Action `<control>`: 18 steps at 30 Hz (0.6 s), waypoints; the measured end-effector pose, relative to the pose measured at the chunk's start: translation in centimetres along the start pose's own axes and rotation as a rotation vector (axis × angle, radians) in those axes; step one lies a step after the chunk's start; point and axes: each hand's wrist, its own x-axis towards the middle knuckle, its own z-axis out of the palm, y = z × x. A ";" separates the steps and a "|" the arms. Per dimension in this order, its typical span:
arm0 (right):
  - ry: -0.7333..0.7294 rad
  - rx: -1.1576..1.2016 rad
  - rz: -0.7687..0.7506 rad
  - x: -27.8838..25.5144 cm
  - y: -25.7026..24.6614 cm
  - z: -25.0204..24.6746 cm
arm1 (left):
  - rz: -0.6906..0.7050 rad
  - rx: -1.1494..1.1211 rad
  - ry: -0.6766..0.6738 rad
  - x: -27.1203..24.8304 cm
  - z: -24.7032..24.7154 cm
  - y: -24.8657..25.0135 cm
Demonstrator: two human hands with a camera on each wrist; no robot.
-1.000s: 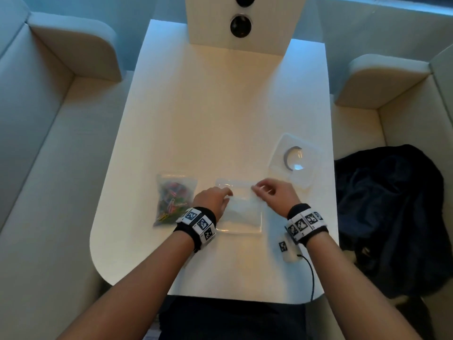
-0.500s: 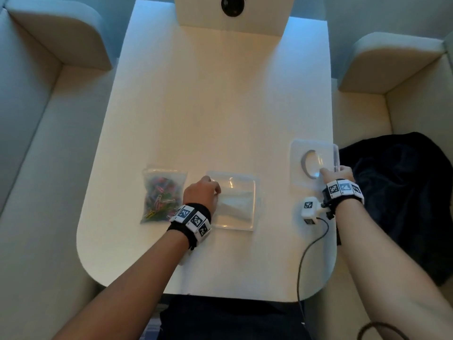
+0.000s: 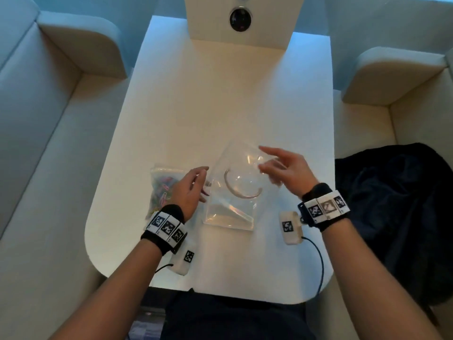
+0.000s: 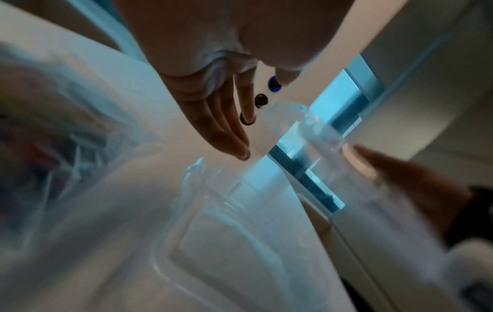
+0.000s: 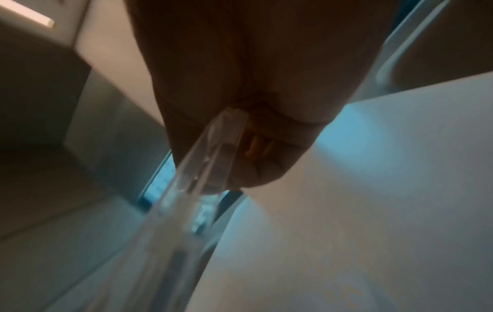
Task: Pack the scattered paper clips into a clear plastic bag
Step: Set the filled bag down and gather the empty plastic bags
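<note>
Your right hand [image 3: 284,168] has carried the clear lid [image 3: 241,173] from beside it over the clear box [image 3: 229,212], pinching its edge; your left hand [image 3: 190,190] hovers loose, seemingly empty. The bag of paper clips [image 3: 160,187] lies under your left hand, packed.

White table [image 3: 220,99] bears clip-filled bag [image 3: 160,187] and clear box [image 3: 228,214].

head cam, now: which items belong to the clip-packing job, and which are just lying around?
Job:
- clear plastic bag of coloured paper clips, flat on the white table
- left hand, open, by the bag
- right hand, grip on the tilted clear plastic lid over the clear plastic box, probably the clips' container

Lying about:
- dark garment on the right seat
- round socket at the table's far end
</note>
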 end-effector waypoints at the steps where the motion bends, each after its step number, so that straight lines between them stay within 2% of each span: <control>1: -0.031 -0.035 0.021 0.1 0.5 1.5 | -0.025 -0.043 -0.006 -0.3 0.0 -0.3; 5: 0.135 -0.384 0.154 0.4 3.6 4.8 | -0.079 0.038 0.080 -1.3 -0.1 -1.6; 8: 0.171 -0.362 0.269 -0.7 4.8 5.2 | -0.109 0.057 0.135 -1.5 0.4 -2.4; 11: 0.277 -0.329 0.270 -2.0 5.4 5.3 | -0.112 0.048 0.136 -1.9 1.8 -3.0; 13: 0.347 -0.393 0.243 -2.3 5.9 5.5 | -0.049 0.209 0.151 -2.4 2.6 -3.3; 18: 0.340 -0.487 0.212 -2.4 7.0 6.7 | 0.048 0.444 0.258 -2.6 3.3 -3.9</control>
